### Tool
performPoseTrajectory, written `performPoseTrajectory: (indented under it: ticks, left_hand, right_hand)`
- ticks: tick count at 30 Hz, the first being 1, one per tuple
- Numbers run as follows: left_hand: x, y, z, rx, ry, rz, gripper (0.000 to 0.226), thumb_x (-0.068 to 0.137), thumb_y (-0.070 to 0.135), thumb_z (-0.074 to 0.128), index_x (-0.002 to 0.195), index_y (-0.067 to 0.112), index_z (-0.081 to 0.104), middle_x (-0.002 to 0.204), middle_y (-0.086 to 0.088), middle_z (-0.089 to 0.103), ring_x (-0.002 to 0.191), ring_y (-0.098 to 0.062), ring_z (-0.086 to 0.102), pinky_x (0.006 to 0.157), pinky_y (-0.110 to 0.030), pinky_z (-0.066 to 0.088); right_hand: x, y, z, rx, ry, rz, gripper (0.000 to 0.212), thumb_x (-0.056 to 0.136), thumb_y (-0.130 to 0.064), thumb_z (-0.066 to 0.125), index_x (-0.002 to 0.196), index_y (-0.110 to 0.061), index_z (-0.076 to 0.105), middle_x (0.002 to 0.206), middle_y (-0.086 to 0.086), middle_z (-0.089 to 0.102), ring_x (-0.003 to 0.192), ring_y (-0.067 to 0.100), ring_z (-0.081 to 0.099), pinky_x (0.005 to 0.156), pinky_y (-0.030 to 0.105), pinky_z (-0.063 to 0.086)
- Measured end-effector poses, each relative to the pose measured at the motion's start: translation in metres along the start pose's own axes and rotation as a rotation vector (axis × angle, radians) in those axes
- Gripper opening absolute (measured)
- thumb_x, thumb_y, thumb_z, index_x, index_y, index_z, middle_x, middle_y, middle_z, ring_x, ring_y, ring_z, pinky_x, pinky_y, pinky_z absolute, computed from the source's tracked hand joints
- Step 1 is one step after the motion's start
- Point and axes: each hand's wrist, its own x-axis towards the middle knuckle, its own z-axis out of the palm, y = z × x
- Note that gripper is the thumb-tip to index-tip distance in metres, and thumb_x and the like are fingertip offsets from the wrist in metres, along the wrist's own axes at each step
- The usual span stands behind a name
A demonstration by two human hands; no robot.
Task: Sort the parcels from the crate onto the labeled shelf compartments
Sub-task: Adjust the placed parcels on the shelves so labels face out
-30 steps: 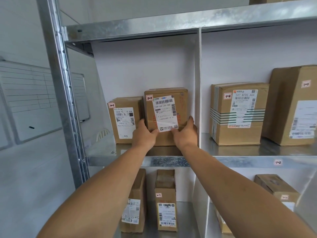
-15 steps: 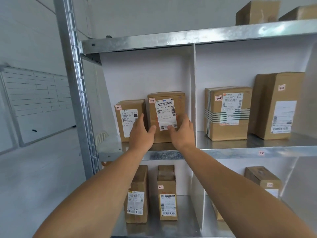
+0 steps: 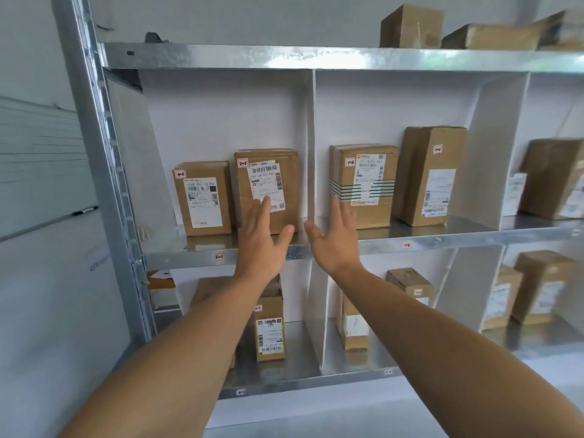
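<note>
A brown parcel (image 3: 284, 181) with a white shipping label and a 1-1 sticker stands upright in the left compartment of the middle shelf (image 3: 189, 251), beside a smaller 1-1 parcel (image 3: 202, 197). My left hand (image 3: 260, 238) is raised in front of it, fingers straight, holding nothing. My right hand (image 3: 336, 238) is spread open in front of the white divider (image 3: 311, 137), also empty. Neither hand grips the parcel; whether the left fingertips still touch it is unclear.
The 1-2 compartment holds a striped parcel (image 3: 363, 172) and a taller one (image 3: 433, 175). More parcels stand on the lower shelf (image 3: 270, 330), at the far right (image 3: 553, 178) and on top (image 3: 410, 26). A steel upright (image 3: 94, 137) and a whiteboard (image 3: 38, 159) are at left.
Both hands have let go of the 1-1 parcel and drawn back with fingers spread. The parcel stays upright on the shelf. The view has pulled back and tilted up.
</note>
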Motion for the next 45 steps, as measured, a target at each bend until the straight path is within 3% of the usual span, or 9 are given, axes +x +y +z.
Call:
performPoseTrajectory:
  ticks: [8,12,18,22,28,32,37,42,45]
  left_hand:
    - [0.007,0.040,0.044,-0.013,-0.045,0.057,0.065,0.105,0.047,0.040,0.160,0.034,0.008,0.169,0.010,0.003,0.155,-0.013,-0.002,0.126,-0.048,0.010]
    - [0.020,0.063,0.072,0.104,-0.024,0.189,0.062,0.107,0.042,0.035,0.161,0.029,0.008,0.169,0.005,0.002,0.155,-0.012,-0.006,0.125,-0.045,-0.005]
    - [0.045,0.094,0.123,0.167,-0.015,0.252,0.059,0.108,0.042,0.030,0.160,0.033,0.004,0.169,0.007,-0.004,0.154,-0.010,-0.012,0.122,-0.038,-0.013]
    - [0.067,0.101,0.157,0.143,0.025,0.223,0.061,0.107,0.042,0.035,0.160,0.033,0.007,0.169,0.006,-0.001,0.155,-0.015,-0.008,0.126,-0.043,-0.006]
    - [0.094,0.097,0.197,0.194,0.128,0.140,0.068,0.103,0.040,0.048,0.160,0.030,0.012,0.169,0.003,0.011,0.155,-0.026,0.008,0.125,-0.052,0.012]
    - [0.100,0.094,0.212,0.158,0.122,-0.085,0.081,0.100,0.048,0.053,0.161,0.031,0.002,0.170,-0.001,0.001,0.156,-0.025,-0.001,0.126,-0.046,0.003]
    - [0.109,0.083,0.216,0.056,0.145,-0.190,0.093,0.091,0.052,0.064,0.159,0.036,0.003,0.169,0.001,0.007,0.155,-0.026,0.007,0.123,-0.054,0.020]
    - [0.112,0.086,0.209,-0.118,0.091,-0.328,0.103,0.089,0.040,0.074,0.161,0.033,0.000,0.167,0.005,0.016,0.152,-0.023,0.023,0.120,-0.043,0.025]
    - [0.118,0.076,0.208,-0.140,0.045,-0.397,0.108,0.087,0.044,0.076,0.160,0.037,-0.004,0.165,0.008,0.026,0.149,-0.025,0.029,0.120,-0.050,0.029]
  right_hand:
    - [0.006,0.040,-0.048,-0.200,0.064,0.042,0.072,0.105,-0.052,0.035,0.162,-0.026,0.000,0.170,0.002,-0.009,0.155,0.027,-0.013,0.125,0.052,0.001]
    - [0.023,0.059,-0.071,-0.265,0.102,-0.041,0.069,0.105,-0.053,0.032,0.161,-0.031,-0.001,0.170,0.000,-0.009,0.155,0.027,-0.015,0.123,0.055,0.000]
    - [0.061,0.101,-0.101,-0.443,0.070,-0.158,0.070,0.104,-0.060,0.027,0.161,-0.034,-0.005,0.168,-0.001,-0.018,0.154,0.026,-0.021,0.124,0.057,-0.003]
    - [0.093,0.131,-0.119,-0.490,0.050,-0.204,0.071,0.103,-0.061,0.026,0.160,-0.035,-0.007,0.168,0.000,-0.018,0.153,0.027,-0.023,0.123,0.057,-0.006]
    - [0.134,0.165,-0.123,-0.312,-0.003,-0.177,0.077,0.102,-0.059,0.037,0.160,-0.033,-0.007,0.169,0.002,-0.014,0.155,0.026,-0.017,0.125,0.055,0.000]
    - [0.155,0.172,-0.118,-0.130,-0.058,-0.136,0.086,0.101,-0.052,0.049,0.161,-0.026,-0.008,0.170,0.005,-0.006,0.156,0.027,-0.006,0.125,0.047,0.008]
    - [0.170,0.178,-0.105,0.163,-0.138,-0.069,0.094,0.099,-0.039,0.061,0.160,-0.028,-0.009,0.169,0.001,-0.001,0.156,0.022,0.005,0.123,0.042,0.017]
    - [0.186,0.176,-0.093,0.264,-0.179,-0.024,0.102,0.094,-0.032,0.070,0.161,-0.026,-0.008,0.165,0.002,0.019,0.150,0.026,0.026,0.118,0.043,0.030]
    - [0.190,0.176,-0.085,0.300,-0.191,-0.023,0.103,0.092,-0.031,0.072,0.161,-0.026,-0.004,0.157,0.003,0.033,0.143,0.024,0.036,0.115,0.041,0.034]
